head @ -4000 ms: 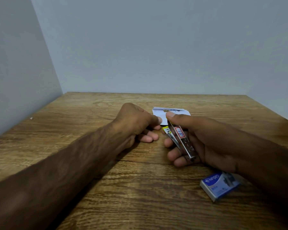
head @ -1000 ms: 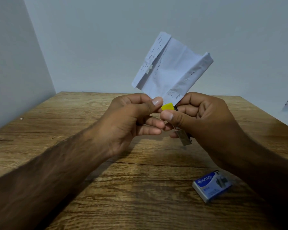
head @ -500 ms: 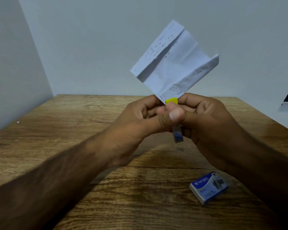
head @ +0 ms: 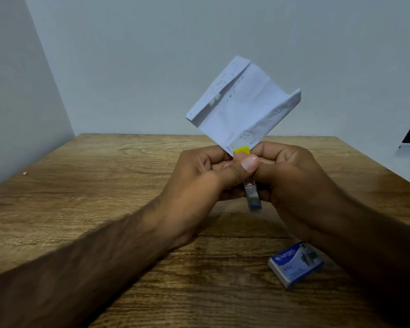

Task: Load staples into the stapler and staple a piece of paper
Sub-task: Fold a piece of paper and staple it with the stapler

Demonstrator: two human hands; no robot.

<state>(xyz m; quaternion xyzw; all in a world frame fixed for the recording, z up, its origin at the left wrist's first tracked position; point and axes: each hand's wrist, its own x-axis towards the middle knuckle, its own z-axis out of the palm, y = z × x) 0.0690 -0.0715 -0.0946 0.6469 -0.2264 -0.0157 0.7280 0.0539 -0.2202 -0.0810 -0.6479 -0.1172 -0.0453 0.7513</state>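
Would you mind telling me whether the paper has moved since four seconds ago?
Yes. The paper lay flat on the table then; now it is raised above it, against the back wall.

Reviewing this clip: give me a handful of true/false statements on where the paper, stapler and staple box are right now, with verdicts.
1. The paper is held up above the table. True.
2. The staple box is in the left hand. False: it lies on the table, near the right forearm.
3. Both hands are closed around the stapler. True; the right hand grips it too.
4. The paper is flat and uncreased. False: it shows folds and old staple marks.
5. The stapler's yellow tip meets the paper's lower corner. True.
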